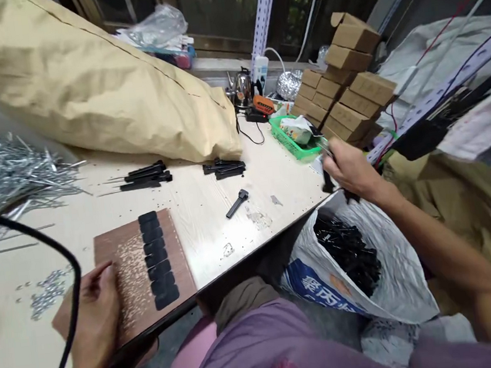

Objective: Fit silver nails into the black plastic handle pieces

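My left hand (94,307) rests at the left side of a brown wooden board (180,256), thumb and fingers pinched together; whatever they hold, if anything, is hidden. A row of flat black pieces (159,262) lies on the board beside a patch worn with pale marks. My right hand (352,169) is closed around black plastic pieces with shiny metal parts, partly hidden by the fingers. It hovers above a white woven sack (397,267) filled with black plastic pieces (348,252), near a green basket (297,148).
A heap of metal rods (6,182) and small metal nuts (49,292) lie left. Black-handled pieces (145,176), another black bundle (225,168) and a single black piece (237,203) lie on the table. A large paper sack (130,102) and cardboard boxes (350,89) stand behind. A black cable (70,257) crosses the left.
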`<state>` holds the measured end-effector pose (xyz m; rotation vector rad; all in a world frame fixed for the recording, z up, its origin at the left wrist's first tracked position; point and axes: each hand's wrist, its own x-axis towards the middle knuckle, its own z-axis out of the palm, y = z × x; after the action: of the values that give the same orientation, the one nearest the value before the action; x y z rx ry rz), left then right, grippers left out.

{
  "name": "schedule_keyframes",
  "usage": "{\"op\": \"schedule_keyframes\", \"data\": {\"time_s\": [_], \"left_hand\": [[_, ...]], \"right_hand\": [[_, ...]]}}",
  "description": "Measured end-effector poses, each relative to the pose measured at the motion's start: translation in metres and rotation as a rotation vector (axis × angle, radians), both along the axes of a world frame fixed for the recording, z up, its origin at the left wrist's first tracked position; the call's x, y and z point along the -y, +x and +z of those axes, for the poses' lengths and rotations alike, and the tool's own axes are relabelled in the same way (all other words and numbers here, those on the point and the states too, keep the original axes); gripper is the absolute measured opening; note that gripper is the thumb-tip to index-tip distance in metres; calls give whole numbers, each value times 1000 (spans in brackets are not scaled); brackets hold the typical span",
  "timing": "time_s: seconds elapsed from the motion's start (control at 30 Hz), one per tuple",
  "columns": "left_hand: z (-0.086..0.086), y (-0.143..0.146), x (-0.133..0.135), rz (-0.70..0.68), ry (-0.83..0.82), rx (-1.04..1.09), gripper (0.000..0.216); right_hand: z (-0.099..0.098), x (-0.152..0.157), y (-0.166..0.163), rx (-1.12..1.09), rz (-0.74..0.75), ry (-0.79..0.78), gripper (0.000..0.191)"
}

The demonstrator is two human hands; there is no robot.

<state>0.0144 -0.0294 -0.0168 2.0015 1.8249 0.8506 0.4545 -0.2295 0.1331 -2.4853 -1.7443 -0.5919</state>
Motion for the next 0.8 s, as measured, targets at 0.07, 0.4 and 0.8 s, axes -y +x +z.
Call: {"op": "schedule_keyframes", "data": {"time_s": [0.07, 0.4, 0.8], "left_hand": [[-3, -2, -1, -38, 25, 23, 26], [-15, -13, 2, -98, 28, 44, 35], [-13, -15, 12, -42, 10, 211, 28]], "right_hand": [[-24, 56, 16, -57, -125, -191, 26], [-104, -23, -27, -159, 329, -201, 41], [-167, -200, -65, -163, 518, -77, 29]]}}
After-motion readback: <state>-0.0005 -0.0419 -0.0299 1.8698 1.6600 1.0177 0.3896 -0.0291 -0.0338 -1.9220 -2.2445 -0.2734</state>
